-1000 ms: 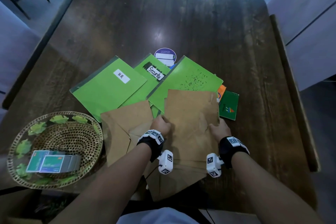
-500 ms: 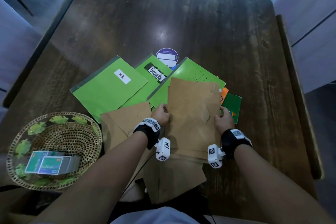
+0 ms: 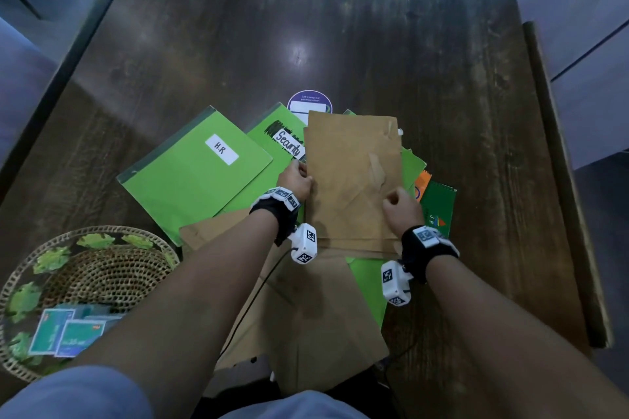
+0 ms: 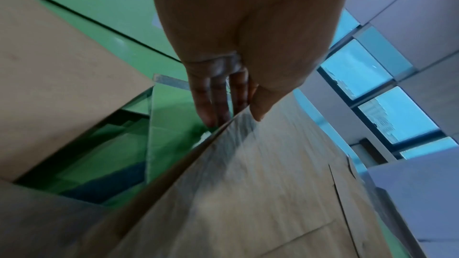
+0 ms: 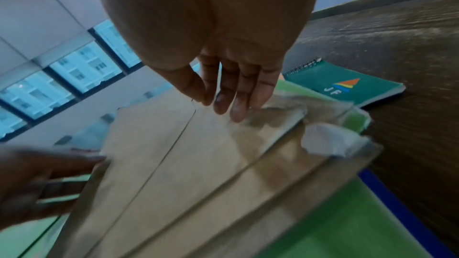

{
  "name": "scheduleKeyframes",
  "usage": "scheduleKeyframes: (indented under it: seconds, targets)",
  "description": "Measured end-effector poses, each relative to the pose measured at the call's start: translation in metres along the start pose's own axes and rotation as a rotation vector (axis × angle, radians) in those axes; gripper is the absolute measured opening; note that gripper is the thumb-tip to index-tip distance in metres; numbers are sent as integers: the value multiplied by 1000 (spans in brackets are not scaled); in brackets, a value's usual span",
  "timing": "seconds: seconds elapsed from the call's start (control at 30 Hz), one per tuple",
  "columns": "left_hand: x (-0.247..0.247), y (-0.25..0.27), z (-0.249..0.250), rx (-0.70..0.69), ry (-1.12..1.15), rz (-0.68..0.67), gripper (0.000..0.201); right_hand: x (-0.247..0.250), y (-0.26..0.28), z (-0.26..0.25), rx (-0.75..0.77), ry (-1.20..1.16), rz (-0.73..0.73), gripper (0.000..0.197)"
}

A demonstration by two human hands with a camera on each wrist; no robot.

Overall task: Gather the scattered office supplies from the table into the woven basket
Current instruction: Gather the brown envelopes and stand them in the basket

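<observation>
A stack of brown envelopes (image 3: 354, 180) is raised over the green folders at mid-table. My left hand (image 3: 296, 180) pinches its left edge; the left wrist view shows my left hand (image 4: 236, 113) with the thumb on top of the envelope (image 4: 261, 193) and the fingers beneath. My right hand (image 3: 400, 207) is over the stack's right side. In the right wrist view, my right hand (image 5: 223, 105) has relaxed, nearly straight fingers, with the tips at the envelope (image 5: 174, 154). The woven basket (image 3: 102, 248) sits near left and holds card boxes (image 3: 68, 333).
Green folders labelled H.R (image 3: 194, 173) and Security (image 3: 282, 139) lie fanned left of the stack. A dark green spiral notepad (image 3: 437, 211) lies to the right, a round purple sticker (image 3: 309, 104) behind. More brown envelopes (image 3: 316, 323) lie near the table's front edge.
Both hands have carried the envelope stack away from me, so it covers the speckled green folder. My right hand has left the stack's right edge and sits above its top face.
</observation>
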State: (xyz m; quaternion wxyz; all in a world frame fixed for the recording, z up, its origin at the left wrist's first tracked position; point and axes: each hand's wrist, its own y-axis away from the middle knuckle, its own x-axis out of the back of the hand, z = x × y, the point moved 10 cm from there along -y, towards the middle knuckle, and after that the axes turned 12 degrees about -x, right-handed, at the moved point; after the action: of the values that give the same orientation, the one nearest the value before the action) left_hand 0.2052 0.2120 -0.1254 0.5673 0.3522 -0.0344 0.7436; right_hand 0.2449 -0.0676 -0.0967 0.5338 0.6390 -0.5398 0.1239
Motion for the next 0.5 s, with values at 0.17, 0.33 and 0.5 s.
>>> scheduleKeyframes:
  seconds: [0.17, 0.33, 0.5]
  targets:
    - [1, 21, -10, -41, -95, -29, 42, -45, 31, 3, 10, 193, -129, 23]
    - [23, 92, -48, -63, -262, -24, 24, -74, 73, 18, 61, 487, -208, 27]
    - [22, 186, -115, 207, -367, -108, 42, -97, 99, 46, 44, 530, -232, 29]
